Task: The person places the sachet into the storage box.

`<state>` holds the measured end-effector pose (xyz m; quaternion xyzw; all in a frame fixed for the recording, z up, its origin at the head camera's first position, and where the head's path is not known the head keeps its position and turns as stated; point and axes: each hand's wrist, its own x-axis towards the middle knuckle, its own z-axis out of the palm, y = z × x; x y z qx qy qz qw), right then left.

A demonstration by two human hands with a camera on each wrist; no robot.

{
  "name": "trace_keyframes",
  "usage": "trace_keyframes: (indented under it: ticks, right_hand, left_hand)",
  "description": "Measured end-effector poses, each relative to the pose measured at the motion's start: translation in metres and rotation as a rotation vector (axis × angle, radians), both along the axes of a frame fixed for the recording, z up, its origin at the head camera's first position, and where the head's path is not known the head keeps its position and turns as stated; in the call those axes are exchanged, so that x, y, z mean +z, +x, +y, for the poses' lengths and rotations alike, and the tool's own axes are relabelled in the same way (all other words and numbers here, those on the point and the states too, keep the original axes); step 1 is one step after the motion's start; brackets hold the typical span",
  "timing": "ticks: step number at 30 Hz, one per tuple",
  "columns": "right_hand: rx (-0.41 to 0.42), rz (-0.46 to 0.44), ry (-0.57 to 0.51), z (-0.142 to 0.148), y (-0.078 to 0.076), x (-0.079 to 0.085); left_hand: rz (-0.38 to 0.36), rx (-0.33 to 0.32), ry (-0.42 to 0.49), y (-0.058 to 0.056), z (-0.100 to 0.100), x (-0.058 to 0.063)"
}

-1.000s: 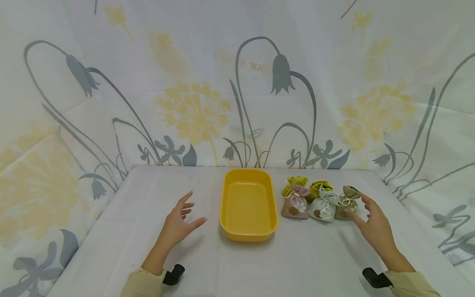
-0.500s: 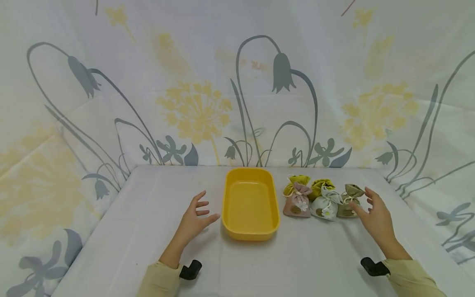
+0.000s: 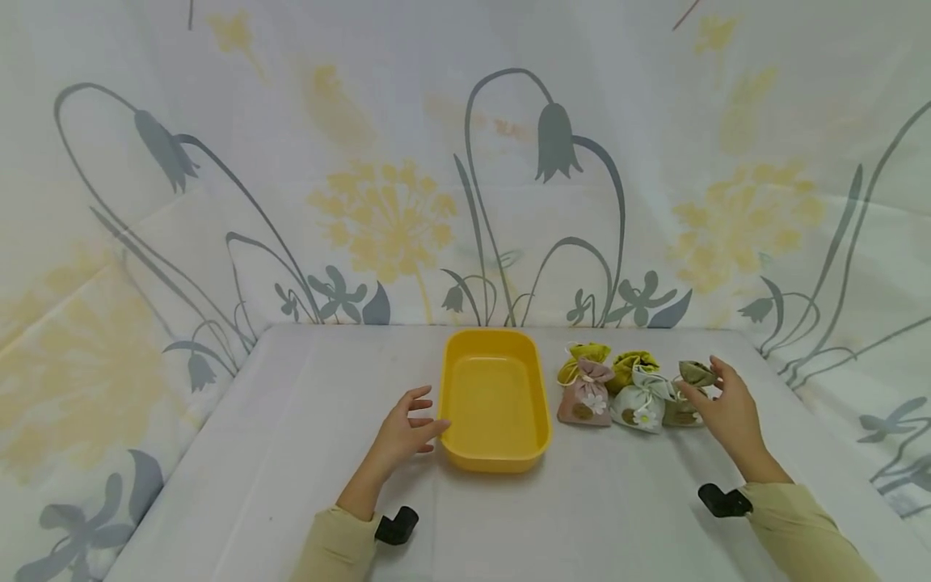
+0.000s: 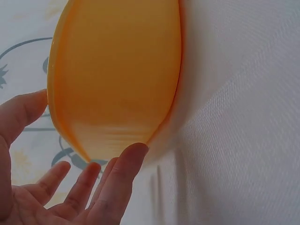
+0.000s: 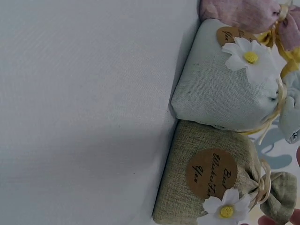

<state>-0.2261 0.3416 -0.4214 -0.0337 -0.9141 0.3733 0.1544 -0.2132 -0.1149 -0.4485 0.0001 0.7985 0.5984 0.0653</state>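
A yellow plastic tray [image 3: 494,462] stands on the white-covered table, left of a group of small drawstring pouches. My left hand [image 3: 403,428] is at the tray's left side, fingers spread and loosely bent, with the thumb over the rim; in the left wrist view its fingertips lie close to the tray wall [image 4: 117,93]. My right hand [image 3: 730,412] is at the olive-brown pouch [image 3: 684,412], thumb and fingers apart around its gathered top. The right wrist view shows that pouch [image 5: 206,164] with a paper label and a white flower, and only fingertips at the edge.
Beside the olive-brown pouch are a pale grey-green pouch [image 3: 640,408] and a pink pouch [image 3: 585,404]. Two yellow-green pouches [image 3: 634,368] lie behind them. A flower-printed cloth [image 3: 407,202] hangs behind the table [image 3: 320,364].
My left hand has moved right, up to the tray's left edge. My right hand has shifted slightly forward and left over the olive-brown pouch's top. Tray and pouches stay in place.
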Motion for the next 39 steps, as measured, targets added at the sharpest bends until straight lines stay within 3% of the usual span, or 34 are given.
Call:
trace_keyframes:
  ticks: [6,16,27,39]
  right_hand:
    - [0.005,-0.061,0.031,0.001,-0.003,0.005]
    - [0.029,-0.026,0.099,0.018,-0.005,0.003]
    - [0.028,0.015,0.014,0.022,0.006,0.006]
    - [0.055,0.051,-0.109,0.028,0.028,0.016]
  left_hand:
    - [0.004,-0.025,0.049,0.000,0.005,0.000]
    - [-0.017,-0.020,0.108,0.001,0.008,-0.002]
    - [-0.001,-0.016,0.152,0.000,0.007,-0.008]
    - [-0.012,0.004,0.148,0.000,0.009,-0.005]
